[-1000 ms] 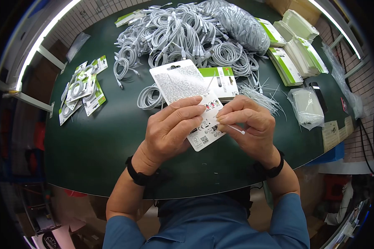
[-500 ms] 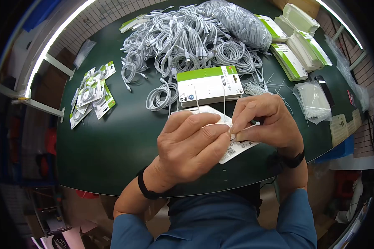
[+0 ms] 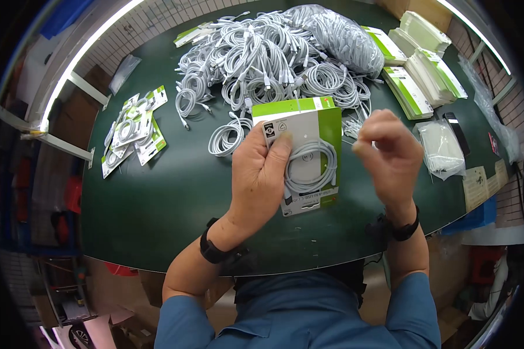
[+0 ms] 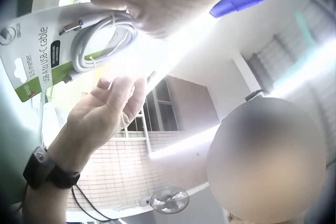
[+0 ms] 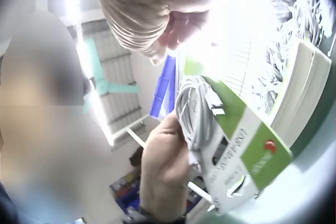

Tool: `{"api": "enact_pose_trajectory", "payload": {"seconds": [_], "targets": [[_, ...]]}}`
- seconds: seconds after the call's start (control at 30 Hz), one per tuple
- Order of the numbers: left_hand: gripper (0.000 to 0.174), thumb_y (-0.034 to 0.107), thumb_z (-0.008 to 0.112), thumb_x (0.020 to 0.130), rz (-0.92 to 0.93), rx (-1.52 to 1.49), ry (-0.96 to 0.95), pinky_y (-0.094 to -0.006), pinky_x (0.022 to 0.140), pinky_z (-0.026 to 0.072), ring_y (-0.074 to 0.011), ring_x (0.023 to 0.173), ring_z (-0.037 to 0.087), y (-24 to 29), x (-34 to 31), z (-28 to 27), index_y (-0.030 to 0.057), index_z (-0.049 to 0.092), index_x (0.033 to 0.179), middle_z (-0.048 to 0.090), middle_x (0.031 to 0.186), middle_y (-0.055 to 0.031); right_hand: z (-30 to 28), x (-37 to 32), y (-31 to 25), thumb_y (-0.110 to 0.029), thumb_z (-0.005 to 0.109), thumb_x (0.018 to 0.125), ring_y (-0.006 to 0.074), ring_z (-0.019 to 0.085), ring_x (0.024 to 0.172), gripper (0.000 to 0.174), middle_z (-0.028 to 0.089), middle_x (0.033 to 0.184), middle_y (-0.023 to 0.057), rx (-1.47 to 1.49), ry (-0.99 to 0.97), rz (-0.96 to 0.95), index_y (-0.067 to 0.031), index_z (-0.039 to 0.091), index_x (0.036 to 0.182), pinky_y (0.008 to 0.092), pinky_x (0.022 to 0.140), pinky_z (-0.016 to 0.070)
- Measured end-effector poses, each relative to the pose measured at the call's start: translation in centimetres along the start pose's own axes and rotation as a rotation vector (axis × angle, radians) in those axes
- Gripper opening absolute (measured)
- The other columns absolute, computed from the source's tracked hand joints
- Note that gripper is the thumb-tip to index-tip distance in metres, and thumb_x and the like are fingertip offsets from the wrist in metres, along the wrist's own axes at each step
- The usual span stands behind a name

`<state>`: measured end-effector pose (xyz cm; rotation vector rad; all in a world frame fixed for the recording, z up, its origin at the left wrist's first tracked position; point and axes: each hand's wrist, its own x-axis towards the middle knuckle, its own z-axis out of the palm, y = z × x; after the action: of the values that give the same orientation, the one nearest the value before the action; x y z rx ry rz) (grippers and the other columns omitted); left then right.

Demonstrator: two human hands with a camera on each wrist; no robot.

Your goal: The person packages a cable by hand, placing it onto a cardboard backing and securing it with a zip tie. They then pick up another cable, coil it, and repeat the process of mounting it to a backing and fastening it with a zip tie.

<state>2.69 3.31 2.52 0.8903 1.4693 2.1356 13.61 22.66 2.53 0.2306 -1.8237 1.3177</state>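
In the head view the left hand [image 3: 256, 177] grips the left edge of a white and green card [image 3: 328, 128], its thumb over the front. A coiled white cable [image 3: 332, 158] lies against the card's printed face, bound to it by a tie. To the right and apart from the card, the right hand [image 3: 393, 154] is raised with loosely bent fingers and nothing visible in them. The left wrist view shows the card [image 4: 31, 50] with its USB-A to USB-C print, and the right hand [image 4: 97, 116] beside it. Fingers behind the card are hidden.
A large heap of white cables [image 3: 256, 49] covers the back of the green table [image 3: 157, 215]. Carded cables [image 3: 128, 131] lie at left. Card stacks [image 3: 407, 93], a bag of ties [image 3: 441, 148] and a dark object [image 3: 456, 132] are at right.
The card has turned over and come upright, so its cable side shows instead of its back. The right hand has let go and moved right; the left hand keeps hold of the card.
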Motion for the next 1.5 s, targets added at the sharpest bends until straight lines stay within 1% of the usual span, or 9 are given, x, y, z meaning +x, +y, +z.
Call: {"api": "enact_pose_trajectory", "payload": {"seconds": [0.07,0.1,0.23,0.4,0.43,0.53,0.63,0.97,1.5], "targets": [[0.025,0.009,0.05,0.113,-0.046,-0.058,0.029,-0.0274,0.084,0.0603,-0.0116,0.095,0.072,-0.6,0.6,-0.4,-0.0065,0.059,0.131,0.076,0.112,-0.0125,0.8,0.6,-0.8,0.004,0.083,0.085,0.0179,0.062,0.078,0.025,0.069,0.093,0.0023,-0.312,-0.169,-0.274,-0.0075,0.075,0.105,0.0304,0.065,0.0498],[0.028,0.011,0.051,0.113,-0.087,-0.095,-0.005,-0.033,0.095,0.0601,-0.0178,0.108,0.073,-1.1,0.8,-1.0,-0.0053,0.059,0.134,0.074,0.124,-0.0164,1.5,0.3,-0.9,0.002,0.083,0.076,0.0226,0.061,0.078,0.029,0.068,0.095,0.002,-0.442,-0.217,-0.319,-0.0122,0.077,0.101,0.0335,0.065,0.0501],[0.029,0.012,0.051,0.114,-0.131,-0.173,-0.035,-0.0326,0.097,0.0591,-0.0174,0.109,0.073,-2.3,0.8,-1.0,-0.0054,0.059,0.136,0.073,0.126,-0.0157,2.6,-0.3,0.4,-0.004,0.081,0.067,0.02,0.058,0.08,0.036,0.067,0.095,-0.0007,-0.65,-0.252,-0.473,-0.0142,0.078,0.102,0.0327,0.063,0.0498],[0.032,0.016,0.052,0.115,-0.083,-0.122,-0.096,-0.0311,0.098,0.0576,-0.0152,0.111,0.07,-2.2,0.1,-0.9,-0.004,0.058,0.139,0.072,0.128,-0.0133,2.5,-0.5,1.1,-0.002,0.083,0.066,0.0189,0.059,0.079,0.037,0.067,0.095,-0.0009,-0.594,-0.17,-0.506,-0.0131,0.079,0.101,0.0305,0.062,0.0493],[0.035,0.02,0.057,0.114,-0.069,-0.141,-0.114,-0.0307,0.099,0.0565,-0.0141,0.113,0.069,-1.9,-0.1,-0.9,-0.0034,0.058,0.14,0.071,0.129,-0.0123,2.5,-0.4,1.2,-0.002,0.084,0.066,0.0187,0.059,0.079,0.038,0.066,0.094,-0.0009,-0.575,-0.145,-0.509,-0.0129,0.079,0.101,0.0301,0.061,0.0492],[0.033,0.013,0.064,0.109,0.012,-0.05,-0.127,-0.0283,0.092,0.0577,-0.0107,0.104,0.069,-1.3,-0.5,-0.8,-0.0026,0.06,0.138,0.074,0.12,-0.0092,2.7,0.0,0.8,-0.003,0.088,0.066,0.019,0.059,0.078,0.036,0.066,0.094,-0.0007,-0.549,-0.103,-0.512,-0.0129,0.079,0.099,0.03,0.061,0.0489],[0.036,0.01,0.069,0.106,0.023,0.001,-0.144,-0.0294,0.094,0.058,-0.0116,0.108,0.069,-0.8,-0.7,-0.6,-0.0024,0.06,0.138,0.074,0.122,-0.0095,2.9,0.0,0.4,-0.003,0.09,0.069,0.0192,0.061,0.078,0.032,0.069,0.094,0.0004,-0.531,-0.075,-0.473,-0.0124,0.078,0.097,0.0314,0.062,0.0492],[0.03,0.005,0.066,0.106,-0.09,-0.247,-0.06,-0.0313,0.098,0.0572,-0.0131,0.109,0.07,-1.6,0.1,-0.9,-0.005,0.063,0.134,0.075,0.123,-0.0119,3.0,-1.0,-0.5,-0.001,0.088,0.076,0.0226,0.073,0.081,0.03,0.078,0.105,0.0065,-0.396,-0.16,-0.441,-0.0089,0.073,0.101,0.0343,0.069,0.0572],[0.033,0.003,0.065,0.105,-0.133,-0.26,-0.08,-0.0313,0.098,0.0576,-0.014,0.11,0.07,-1.8,0.1,-1.0,-0.0051,0.062,0.137,0.074,0.125,-0.0123,3.4,-1.7,-0.1,-0.003,0.084,0.086,0.0245,0.074,0.083,0.024,0.079,0.104,0.0077,-0.176,-0.222,-0.348,-0.0103,0.068,0.102,0.0347,0.071,0.0595]]}}
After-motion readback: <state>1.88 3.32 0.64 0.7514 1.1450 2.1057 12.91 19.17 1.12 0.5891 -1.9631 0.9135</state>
